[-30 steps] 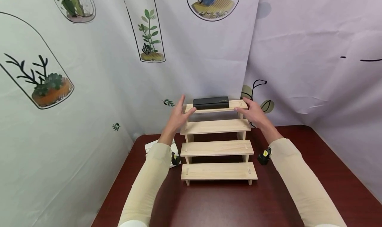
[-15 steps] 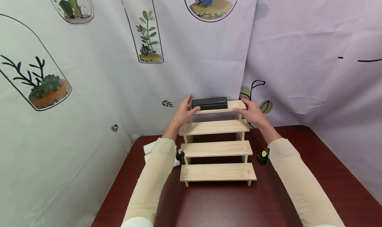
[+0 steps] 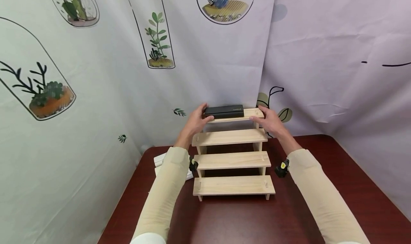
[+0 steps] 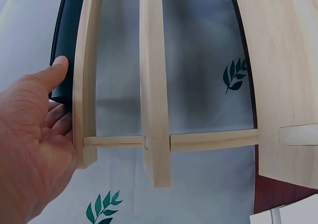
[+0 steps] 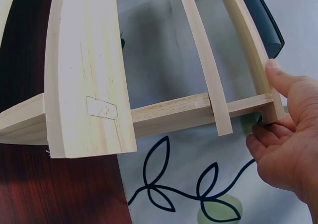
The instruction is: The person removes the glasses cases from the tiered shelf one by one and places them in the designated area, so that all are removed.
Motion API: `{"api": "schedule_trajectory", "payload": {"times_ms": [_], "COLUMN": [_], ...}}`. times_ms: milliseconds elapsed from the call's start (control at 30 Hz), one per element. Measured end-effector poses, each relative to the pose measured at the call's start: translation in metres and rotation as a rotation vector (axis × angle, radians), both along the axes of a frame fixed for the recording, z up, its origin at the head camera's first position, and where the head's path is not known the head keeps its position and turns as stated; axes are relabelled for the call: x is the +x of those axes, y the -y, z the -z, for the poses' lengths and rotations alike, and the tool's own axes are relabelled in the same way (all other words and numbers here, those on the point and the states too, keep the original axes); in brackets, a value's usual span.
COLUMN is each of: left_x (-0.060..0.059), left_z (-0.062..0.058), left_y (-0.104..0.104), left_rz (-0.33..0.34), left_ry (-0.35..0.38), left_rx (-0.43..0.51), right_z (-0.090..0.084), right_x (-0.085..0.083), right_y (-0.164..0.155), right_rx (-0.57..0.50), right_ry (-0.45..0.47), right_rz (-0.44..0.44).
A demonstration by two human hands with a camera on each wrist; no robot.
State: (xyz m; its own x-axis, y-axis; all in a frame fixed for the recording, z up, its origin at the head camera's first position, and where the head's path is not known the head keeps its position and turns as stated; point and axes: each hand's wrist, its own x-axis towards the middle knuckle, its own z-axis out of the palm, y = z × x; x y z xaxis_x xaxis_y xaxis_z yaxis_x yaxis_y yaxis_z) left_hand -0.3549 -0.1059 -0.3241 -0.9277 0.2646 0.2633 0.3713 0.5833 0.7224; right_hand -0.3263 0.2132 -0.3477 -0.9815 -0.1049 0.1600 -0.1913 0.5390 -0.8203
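A black oblong box (image 3: 224, 111) lies along the top step of a four-level wooden stepped rack (image 3: 232, 160), toward its left end. My left hand (image 3: 195, 122) holds the box's left end, its thumb across the front and fingers at the back. In the left wrist view, the thumb (image 4: 60, 62) touches the box, while the other fingertips are partly hidden behind the top board. My right hand (image 3: 272, 122) grips the right end of that top board, thumb in front. In the right wrist view, the right hand's fingers (image 5: 268, 134) curl at the board's end.
The rack stands on a dark red table (image 3: 237, 222), near a white cloth (image 3: 224, 58) printed with plants. White flat boxes (image 3: 160, 160) lie left of the rack, partly behind my left sleeve. Black wrist cameras, including one at the right sleeve (image 3: 282, 168), sit below the wrists.
My left hand has moved inward to the right, and its spread fingers have closed in around the box's left end. My right hand stays at the board's right end. The view has shifted slightly.
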Motion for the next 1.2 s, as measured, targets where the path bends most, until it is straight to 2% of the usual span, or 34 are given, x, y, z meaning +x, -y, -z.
{"api": "schedule_trajectory", "payload": {"times_ms": [367,733,933,1200], "left_x": [-0.001,0.001,0.001,0.002], "left_z": [0.000,0.004,0.007,0.014], "left_y": [0.000,0.000,0.002,0.005], "left_rz": [-0.005,-0.006,0.019,0.028], "left_ry": [0.002,-0.023,-0.051,-0.062], "left_rx": [-0.035,0.047,0.068,0.181], "right_z": [0.001,0.001,0.003,0.002], "right_x": [0.001,-0.001,-0.002,0.000], "right_y": [0.000,-0.002,-0.002,0.000], "right_rx": [0.005,0.018,0.021,0.034], "right_ry": [-0.001,-0.012,-0.011,-0.006], "right_rz": [0.013,0.009,0.011,0.012]}}
